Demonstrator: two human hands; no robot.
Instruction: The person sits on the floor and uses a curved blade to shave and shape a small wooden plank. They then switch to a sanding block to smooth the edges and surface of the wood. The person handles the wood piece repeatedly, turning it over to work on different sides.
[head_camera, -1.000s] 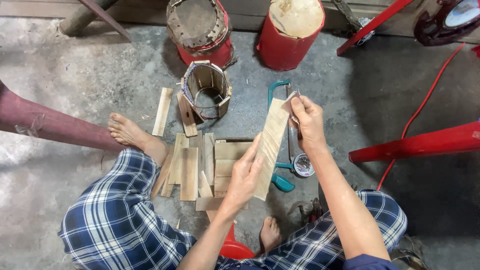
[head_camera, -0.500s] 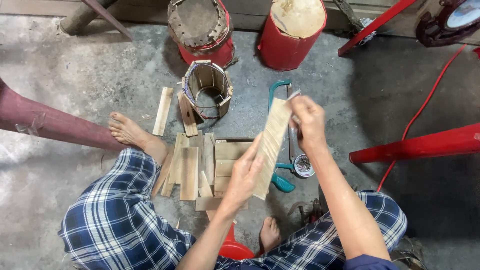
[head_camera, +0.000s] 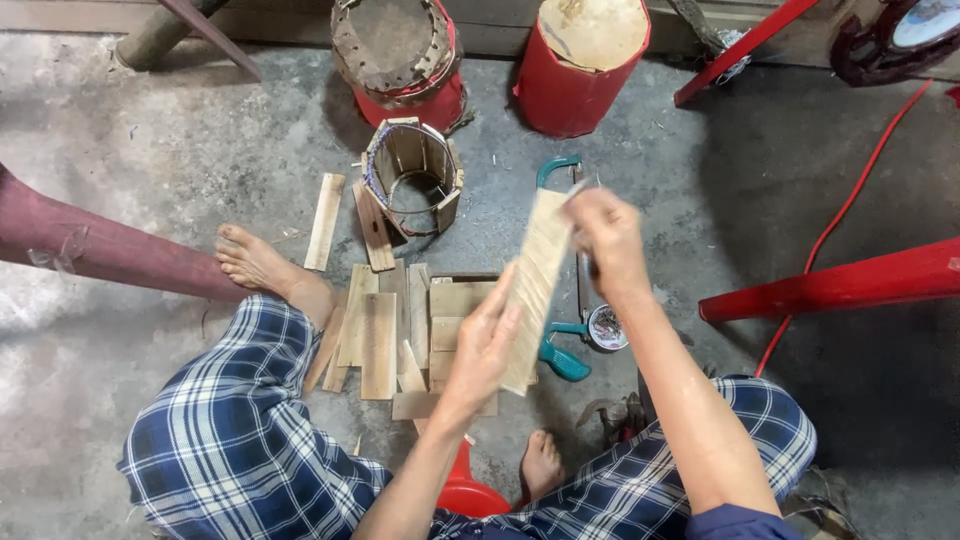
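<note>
Slat: pale wooden slat (head_camera: 535, 285), flat, long, rough grain, held tilted above the floor between both hands.
Left hand: left hand (head_camera: 485, 345) clamped on the slat's lower end, fingers wrapped over its edge.
Right hand: right hand (head_camera: 610, 235) closed on the slat's upper end; looks to pinch a thin tool there too, too blurred to tell.
Change: slat and both hands sit almost as half a second ago; right hand a touch blurred, grip the same.
Pile: cut wood pieces (head_camera: 385, 335), short flat boards, lying side by side on the floor just under the left hand.
Frame: ring of upright slats (head_camera: 412, 180), many-sided, hollow, standing beyond the pile.
Loose slat: single strip (head_camera: 325, 220) lying apart, left of the ring.
Saw: teal-handled hacksaw (head_camera: 560, 340) on the floor, partly hidden behind the held slat.
Tin: small round tin (head_camera: 606, 327) beside the saw.
Drums: two red drums (head_camera: 490, 70) at the far edge.
Floor: grey concrete floor (head_camera: 180, 130), stained, rough.
Legs: blue plaid trousers (head_camera: 240, 430), bare foot (head_camera: 265, 265) beside the pile.
</note>
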